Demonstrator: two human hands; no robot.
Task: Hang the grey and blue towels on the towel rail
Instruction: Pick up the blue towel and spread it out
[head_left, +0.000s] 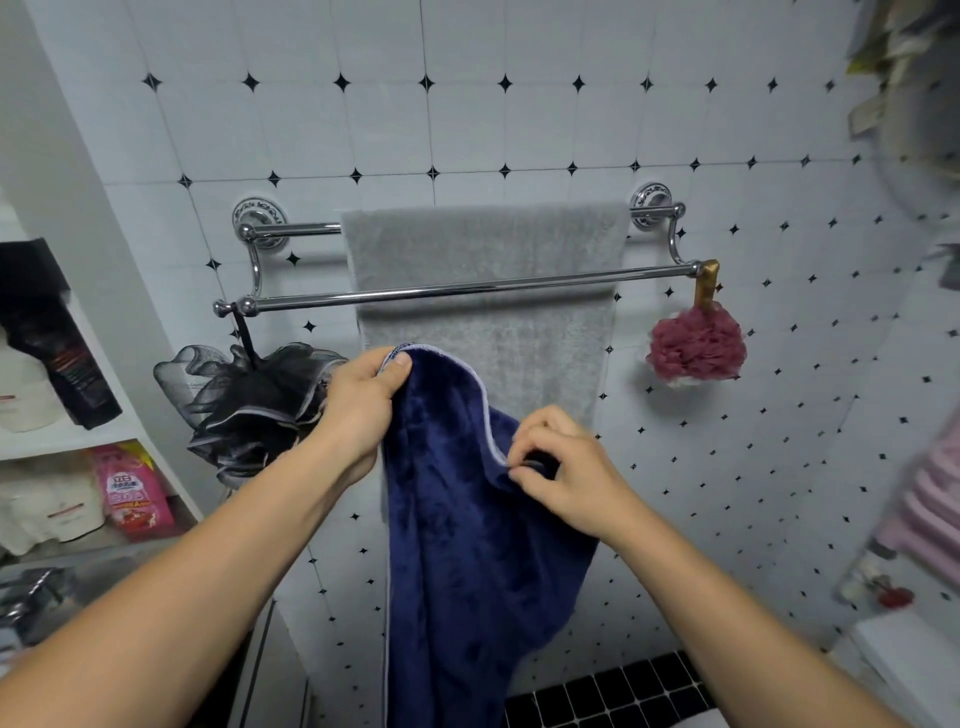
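Observation:
A chrome double towel rail (311, 300) is fixed to the tiled wall. The grey towel (488, 244) hangs over its back bar and drops behind the front bar. Below the front bar I hold the dark blue towel (467, 545), which hangs down long in front of the grey one. My left hand (358, 405) pinches its upper left corner by the pale edge. My right hand (566, 467) grips the same top edge lower and to the right, so the edge sags between the hands.
A black mesh bath sponge (249, 400) hangs from the rail's left end and a dark red one (696, 345) from the right end. White shelves (78, 436) with packets stand at the left. A pink item (930, 499) is at the right edge.

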